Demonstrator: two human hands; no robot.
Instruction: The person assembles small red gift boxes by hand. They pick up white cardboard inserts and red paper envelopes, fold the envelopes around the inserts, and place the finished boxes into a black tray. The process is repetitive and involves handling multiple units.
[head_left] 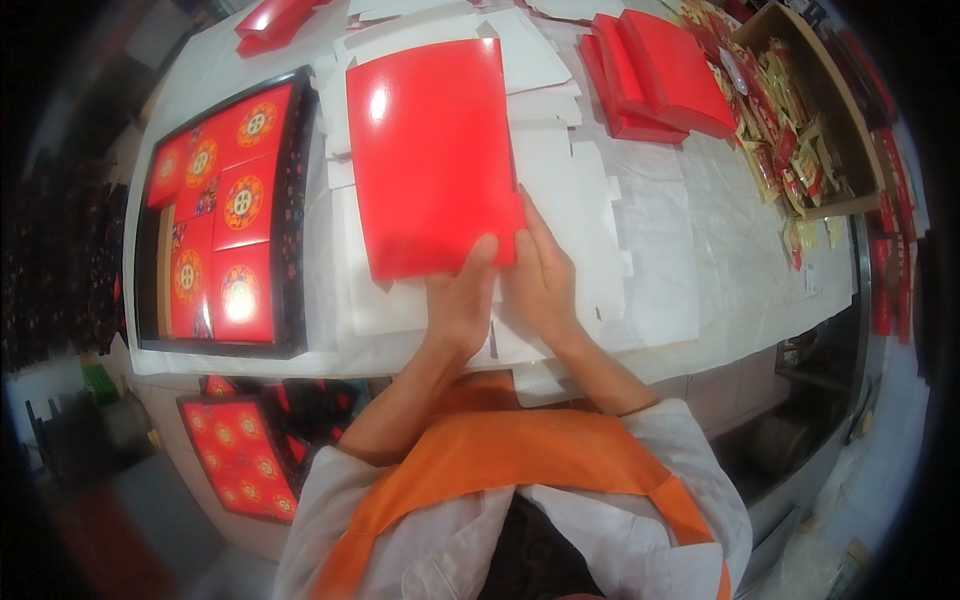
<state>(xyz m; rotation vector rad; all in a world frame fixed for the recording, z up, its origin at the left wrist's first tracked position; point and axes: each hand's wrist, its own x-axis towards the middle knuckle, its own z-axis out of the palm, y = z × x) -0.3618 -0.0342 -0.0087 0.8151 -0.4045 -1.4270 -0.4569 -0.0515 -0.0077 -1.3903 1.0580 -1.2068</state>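
Note:
A glossy red cardboard piece (430, 150), box-sized and plain on its upper face, is held between my two hands. My left hand (464, 300) grips its near edge, the thumb lying on top and the other fingers hidden underneath. My right hand (540, 275) closes on the near right corner, beside a small red flap, with fingers along the right side. White cardboard blanks (575, 220) lie overlapping beneath it on the table. From this angle I cannot tell whether the red piece is flat or folded up.
On the left, a black-edged tray (295, 210) holds several red patterned boxes (241, 202). Red boxes (675, 75) are piled far right, near a brown carton (845, 110) and wrapped packets (785, 150). Another red box (275, 25) lies far left. A red patterned panel (235, 455) stands below the table edge.

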